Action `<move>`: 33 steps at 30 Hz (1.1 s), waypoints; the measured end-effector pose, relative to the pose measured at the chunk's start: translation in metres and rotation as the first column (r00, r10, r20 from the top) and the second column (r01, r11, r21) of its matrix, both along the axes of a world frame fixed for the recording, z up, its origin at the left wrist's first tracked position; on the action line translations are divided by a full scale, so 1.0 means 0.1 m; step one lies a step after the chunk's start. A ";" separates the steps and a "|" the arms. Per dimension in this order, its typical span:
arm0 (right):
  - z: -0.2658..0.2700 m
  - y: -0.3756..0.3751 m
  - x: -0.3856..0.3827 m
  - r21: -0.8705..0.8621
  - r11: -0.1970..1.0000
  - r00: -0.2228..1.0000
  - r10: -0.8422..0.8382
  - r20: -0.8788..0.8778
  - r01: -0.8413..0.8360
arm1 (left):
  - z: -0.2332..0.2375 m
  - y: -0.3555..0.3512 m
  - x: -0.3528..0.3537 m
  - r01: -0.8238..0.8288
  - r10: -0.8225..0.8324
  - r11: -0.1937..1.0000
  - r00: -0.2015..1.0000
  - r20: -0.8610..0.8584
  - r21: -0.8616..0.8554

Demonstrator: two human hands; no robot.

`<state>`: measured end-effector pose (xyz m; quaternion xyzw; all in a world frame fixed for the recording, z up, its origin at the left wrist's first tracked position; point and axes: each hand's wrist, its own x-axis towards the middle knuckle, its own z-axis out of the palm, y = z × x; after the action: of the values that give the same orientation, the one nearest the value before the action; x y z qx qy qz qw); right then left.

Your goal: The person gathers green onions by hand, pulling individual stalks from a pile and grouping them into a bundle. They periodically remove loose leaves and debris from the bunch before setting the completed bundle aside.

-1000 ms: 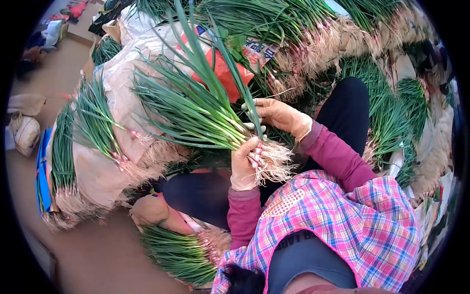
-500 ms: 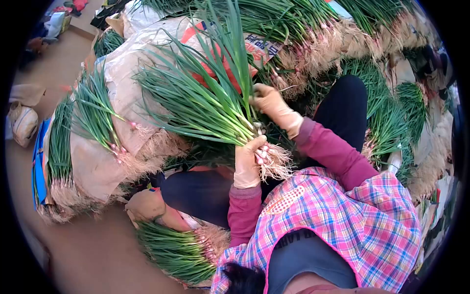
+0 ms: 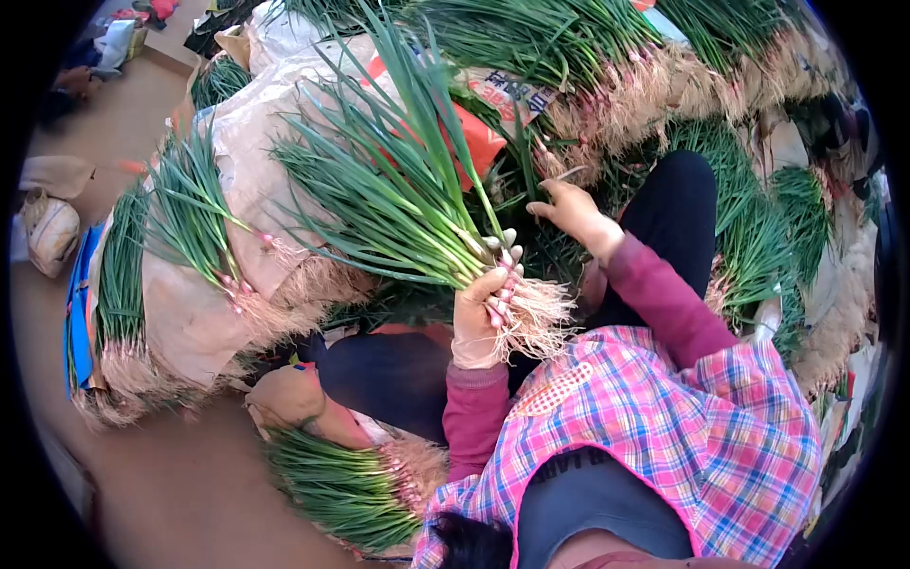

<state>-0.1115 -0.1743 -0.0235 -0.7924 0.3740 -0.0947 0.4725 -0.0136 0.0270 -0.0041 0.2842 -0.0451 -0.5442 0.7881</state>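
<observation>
My left hand [image 3: 481, 318], in a pale glove, is closed round a bunch of green onions [image 3: 431, 223] just above their pinkish-white bulbs. The long green leaves fan up and to the left, while the pale stringy roots [image 3: 536, 318] hang out on the right of the fist. Apart from the bunch, to its right, is my gloved right hand [image 3: 580, 216]. Its thumb and fingers are drawn together at a loose dark green onion leaf [image 3: 525, 166]; the exact contact is hard to see.
Sacking [image 3: 246, 133] in front bears a few loose green onions [image 3: 194, 204]. A long row of green onions [image 3: 559, 47] lies along the back, roots toward me. More lie at the right [image 3: 754, 228], the far left [image 3: 120, 275] and beside my leg [image 3: 341, 484].
My right hand has moved from the leaves of the bunch away to the right and slightly down. The left hand keeps hold of the green onions, nearly in the same place.
</observation>
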 end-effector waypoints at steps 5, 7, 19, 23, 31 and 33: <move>0.37 0.33 0.01 -0.266 0.933 0.827 0.344 0.445 -0.244 | -0.03 0.00 0.00 0.004 -0.005 0.988 1.000 0.011 0.154; 0.24 0.17 0.15 -0.226 0.968 0.786 0.225 0.576 -0.112 | 0.15 -0.02 -0.06 -0.040 0.034 0.996 0.997 0.074 0.079; 0.42 -0.07 0.60 -0.859 0.328 0.826 0.536 -0.175 -0.394 | 0.21 -0.02 -0.04 -0.060 0.016 0.965 0.985 0.172 0.254; 0.07 -0.56 0.43 -0.598 0.801 0.952 0.158 0.263 0.032 | 0.25 0.02 -0.05 -0.079 0.052 0.979 0.988 0.145 0.189; 0.73 0.16 0.44 0.482 0.846 0.830 -0.089 0.551 -0.229 | 0.14 0.05 -0.07 -0.066 0.084 0.951 0.995 -0.047 0.304; 1.28 0.26 0.54 0.400 0.884 0.793 -0.059 0.607 -0.240 | -0.02 0.04 -0.07 -0.057 0.103 0.906 0.991 -0.089 0.419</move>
<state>-0.0579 -0.1488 0.1049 -0.6039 0.1757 -0.2276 0.7434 -0.0211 0.0305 -0.0059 0.4169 0.1264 -0.5232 0.7325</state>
